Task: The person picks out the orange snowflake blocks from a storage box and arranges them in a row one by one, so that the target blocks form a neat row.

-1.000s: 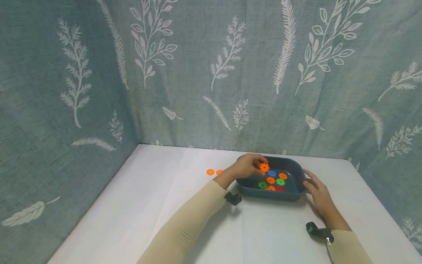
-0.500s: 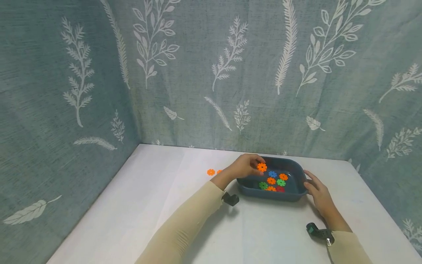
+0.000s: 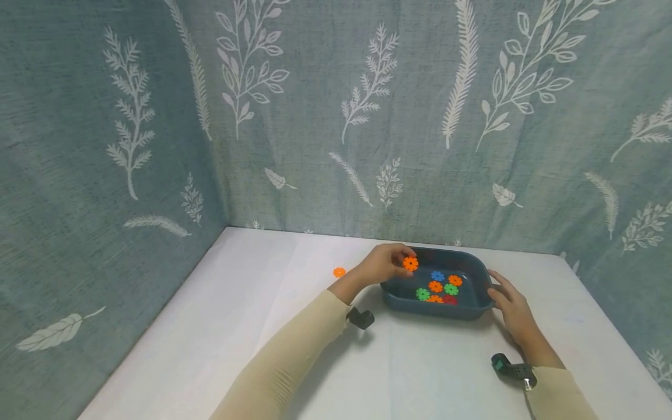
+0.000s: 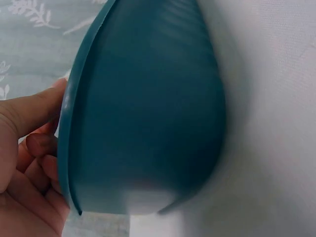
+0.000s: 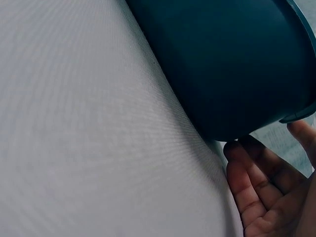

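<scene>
My left hand (image 3: 383,265) pinches an orange flower-shaped disc (image 3: 411,263) over the left part of a dark blue plastic tub (image 3: 430,309). In the left wrist view the tub's wall (image 4: 143,98) hides that disc, while the thumb and curled fingers show beyond the rim. At the tub's right end, my right hand (image 3: 510,304) holds it by the end handle, thumb and fingers spread to either side. The right wrist view has its fingertips against the tub's lower edge (image 5: 217,131) and the thumb at the rim. Several flower discs, among them a blue one (image 3: 437,276) and a red one (image 3: 450,300), lie inside.
One orange disc (image 3: 339,272) lies on the white tabletop (image 3: 294,280), left of the tub. A patterned green-grey cloth (image 3: 310,192) hangs behind the table and along its left side. A dark strapped device (image 3: 360,318) sits on each wrist.
My left hand has drifted left with the orange disc, towards the tub's left end. A second orange disc on the table is now hidden by the left arm. My right hand stays in place.
</scene>
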`<state>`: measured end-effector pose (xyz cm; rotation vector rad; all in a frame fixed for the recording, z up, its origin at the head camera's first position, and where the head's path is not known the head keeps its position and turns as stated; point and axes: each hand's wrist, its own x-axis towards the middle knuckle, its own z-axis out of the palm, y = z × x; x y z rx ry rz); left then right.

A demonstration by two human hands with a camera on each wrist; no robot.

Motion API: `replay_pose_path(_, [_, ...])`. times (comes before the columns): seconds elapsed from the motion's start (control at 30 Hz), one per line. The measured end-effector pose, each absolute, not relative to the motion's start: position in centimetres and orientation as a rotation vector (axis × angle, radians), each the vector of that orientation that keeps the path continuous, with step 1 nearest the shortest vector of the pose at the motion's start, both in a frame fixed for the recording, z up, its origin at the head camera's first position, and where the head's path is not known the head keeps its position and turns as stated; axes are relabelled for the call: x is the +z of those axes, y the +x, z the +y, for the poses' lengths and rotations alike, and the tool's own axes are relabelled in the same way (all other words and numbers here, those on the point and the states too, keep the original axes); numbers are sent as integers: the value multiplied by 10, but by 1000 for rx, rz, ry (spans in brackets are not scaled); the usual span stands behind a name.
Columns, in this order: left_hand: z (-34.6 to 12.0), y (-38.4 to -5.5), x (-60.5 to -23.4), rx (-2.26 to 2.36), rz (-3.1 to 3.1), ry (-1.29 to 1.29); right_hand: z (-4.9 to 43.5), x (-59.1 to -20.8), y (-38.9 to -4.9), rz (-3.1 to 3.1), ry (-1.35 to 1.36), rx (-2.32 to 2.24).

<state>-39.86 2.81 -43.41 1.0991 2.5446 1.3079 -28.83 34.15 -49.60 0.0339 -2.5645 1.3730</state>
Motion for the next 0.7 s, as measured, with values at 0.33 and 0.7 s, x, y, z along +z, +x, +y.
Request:
replay_pose_path(0.33, [15,-398,-434,1348,2552,1058,340,-495,-289,-2574,30,1376])
replay_pose_path(0.7, [-4,-398,-442,1361,2577,1087,343,-497,-290,-2573,0,1394])
